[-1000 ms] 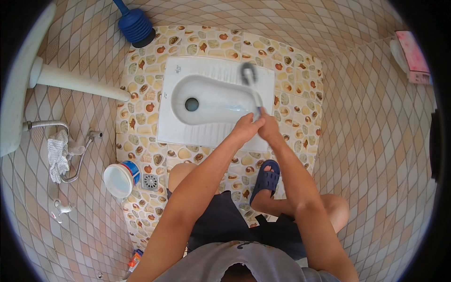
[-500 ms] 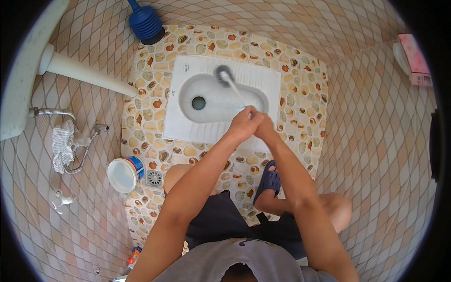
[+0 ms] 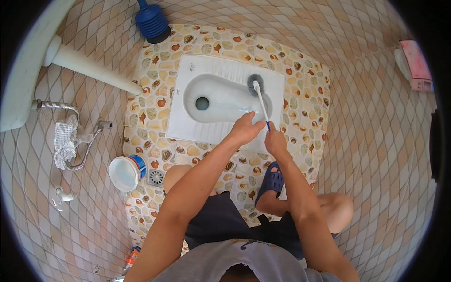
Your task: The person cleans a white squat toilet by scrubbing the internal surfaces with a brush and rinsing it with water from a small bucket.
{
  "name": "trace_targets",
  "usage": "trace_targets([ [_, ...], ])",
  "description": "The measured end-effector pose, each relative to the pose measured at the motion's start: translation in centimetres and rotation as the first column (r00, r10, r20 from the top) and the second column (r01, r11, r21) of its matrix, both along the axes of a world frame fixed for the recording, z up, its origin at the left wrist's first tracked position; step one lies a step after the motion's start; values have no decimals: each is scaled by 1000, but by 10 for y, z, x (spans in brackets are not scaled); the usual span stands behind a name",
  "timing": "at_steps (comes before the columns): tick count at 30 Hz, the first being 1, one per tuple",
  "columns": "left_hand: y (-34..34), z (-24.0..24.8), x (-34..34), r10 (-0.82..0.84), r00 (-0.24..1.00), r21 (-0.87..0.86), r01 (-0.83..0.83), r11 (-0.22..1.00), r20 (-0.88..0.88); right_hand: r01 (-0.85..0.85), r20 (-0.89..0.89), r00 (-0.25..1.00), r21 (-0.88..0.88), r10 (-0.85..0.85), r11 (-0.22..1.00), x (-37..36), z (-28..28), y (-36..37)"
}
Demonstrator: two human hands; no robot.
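Note:
A toilet brush (image 3: 261, 100) with a grey bristle head and a white handle is gripped near its blue end by my right hand (image 3: 275, 140). Its bristles rest over the upper right rim of a white squat toilet (image 3: 176, 123) set into the floor. My left hand (image 3: 245, 129) is off the brush, just left of the handle, with its fingers apart and nothing in them. It hovers over the toilet's near edge. The dark drain hole lies at the left end of the bowl.
At the left stand a white bucket (image 3: 123, 174) and, beside it, a round floor drain (image 3: 155, 177). A blue plunger (image 3: 152, 23) is at the far left wall. A white pipe (image 3: 96, 71) slants down to the floor. A cloth (image 3: 65, 142) hangs by a metal hose; a tap (image 3: 62, 198) sits below.
The brush head has swung from the bowl's far middle edge to its right end. My left hand has come away from the handle, and my right hand has shifted right and nearer.

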State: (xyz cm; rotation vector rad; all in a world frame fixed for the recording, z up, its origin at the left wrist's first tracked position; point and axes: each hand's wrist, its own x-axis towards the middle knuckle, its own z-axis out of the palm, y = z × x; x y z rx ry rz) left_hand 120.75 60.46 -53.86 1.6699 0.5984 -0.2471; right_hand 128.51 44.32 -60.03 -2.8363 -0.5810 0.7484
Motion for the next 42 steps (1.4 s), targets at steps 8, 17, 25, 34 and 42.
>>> trace_targets([
  [8,-1,-3,-4,12,999,-95,-8,995,40,-145,-51,986,214,159,966,-19,-9,35],
  [17,6,17,-6,-15,998,-197,26,980,55,-191,57,982,331,182,924,-1,-26,42],
  [25,12,27,7,-128,989,-57,132,990,71,-237,-34,967,257,254,937,10,-22,66],
  [34,6,20,4,-22,997,54,18,998,72,-380,60,925,84,376,921,9,-18,71],
  [42,22,25,6,-22,999,148,15,989,44,-352,79,935,88,346,932,-7,0,69],
])
